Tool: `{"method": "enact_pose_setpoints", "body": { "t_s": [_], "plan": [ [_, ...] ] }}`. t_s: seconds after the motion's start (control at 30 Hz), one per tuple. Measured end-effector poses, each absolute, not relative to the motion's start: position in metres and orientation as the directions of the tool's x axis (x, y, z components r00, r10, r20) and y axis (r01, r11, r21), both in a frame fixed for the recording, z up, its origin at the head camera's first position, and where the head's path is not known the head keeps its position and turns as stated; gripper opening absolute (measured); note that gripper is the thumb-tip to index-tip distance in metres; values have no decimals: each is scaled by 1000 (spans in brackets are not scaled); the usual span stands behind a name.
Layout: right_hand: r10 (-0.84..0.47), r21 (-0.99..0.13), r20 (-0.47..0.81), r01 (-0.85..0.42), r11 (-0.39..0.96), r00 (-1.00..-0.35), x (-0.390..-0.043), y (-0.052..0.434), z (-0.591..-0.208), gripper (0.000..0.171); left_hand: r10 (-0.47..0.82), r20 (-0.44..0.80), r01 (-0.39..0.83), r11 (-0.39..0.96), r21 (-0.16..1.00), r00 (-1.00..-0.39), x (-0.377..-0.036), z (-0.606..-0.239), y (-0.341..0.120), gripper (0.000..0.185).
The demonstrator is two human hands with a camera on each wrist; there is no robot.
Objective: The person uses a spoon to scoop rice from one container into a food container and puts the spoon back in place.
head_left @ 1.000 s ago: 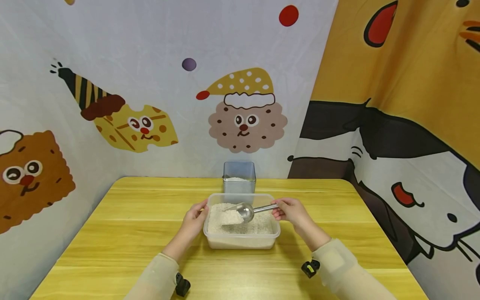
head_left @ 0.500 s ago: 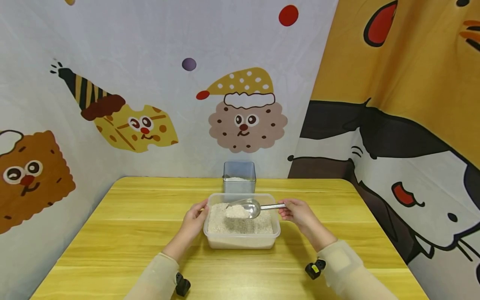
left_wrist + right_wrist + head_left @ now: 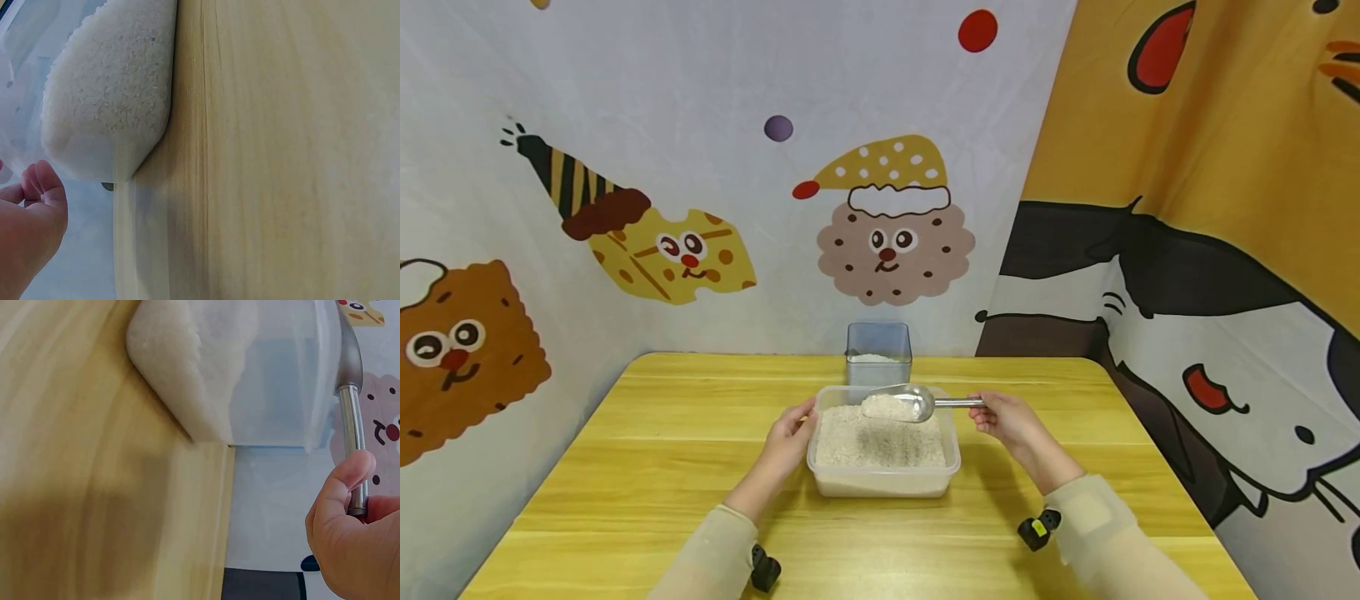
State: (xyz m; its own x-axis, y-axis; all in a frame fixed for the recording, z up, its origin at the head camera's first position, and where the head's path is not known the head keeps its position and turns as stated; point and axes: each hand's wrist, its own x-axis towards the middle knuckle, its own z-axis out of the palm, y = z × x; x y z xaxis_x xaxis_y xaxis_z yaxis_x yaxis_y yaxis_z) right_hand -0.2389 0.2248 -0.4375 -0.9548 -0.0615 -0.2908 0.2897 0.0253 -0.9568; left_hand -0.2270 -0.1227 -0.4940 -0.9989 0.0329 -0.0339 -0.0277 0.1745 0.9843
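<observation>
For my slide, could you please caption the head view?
Right hand lifts a rice-filled scoop above the tub.

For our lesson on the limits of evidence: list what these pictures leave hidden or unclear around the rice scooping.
- Left hand: in the left wrist view the frame edge cuts it off.
- Metal scoop: in the right wrist view its bowl is cut off at the top edge.
- Small clear container: the fill level is too small to judge in the head view.

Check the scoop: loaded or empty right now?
Loaded. The metal scoop carries a white mound of rice, held level above the rice tub by the right hand.
</observation>
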Motion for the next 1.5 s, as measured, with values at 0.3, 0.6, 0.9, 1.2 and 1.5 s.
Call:
{"method": "enact_pose_setpoints", "body": {
  "t_s": [0.3, 0.6, 0.9, 1.2, 1.5],
  "plan": [
    [-71, -962, -272, 274, -9, -960, -251, 234, -413, 39, 44, -33, -25, 162, 986, -998, -225, -489, -123, 45],
    [6, -973, -227, 227, -32, -974, -269, 238, -390, 33, 52, -39, -31, 144, 989, -998, -224, -487, -122, 45],
    [112, -976, -218, 218, -9, -969, -285, 242, -380, 29, 50, -34, -26, 150, 988, -998, -222, -482, -122, 44],
    [169, -971, -234, 239, 13, -957, -290, 246, -376, 28, 33, -22, -16, 170, 985, -999, -227, -496, -121, 42],
    [195, -970, -197, 220, 103, -961, -293, 245, -375, 36, 28, -35, -29, 184, 983, -999, -226, -494, -122, 43]
  ]
}}
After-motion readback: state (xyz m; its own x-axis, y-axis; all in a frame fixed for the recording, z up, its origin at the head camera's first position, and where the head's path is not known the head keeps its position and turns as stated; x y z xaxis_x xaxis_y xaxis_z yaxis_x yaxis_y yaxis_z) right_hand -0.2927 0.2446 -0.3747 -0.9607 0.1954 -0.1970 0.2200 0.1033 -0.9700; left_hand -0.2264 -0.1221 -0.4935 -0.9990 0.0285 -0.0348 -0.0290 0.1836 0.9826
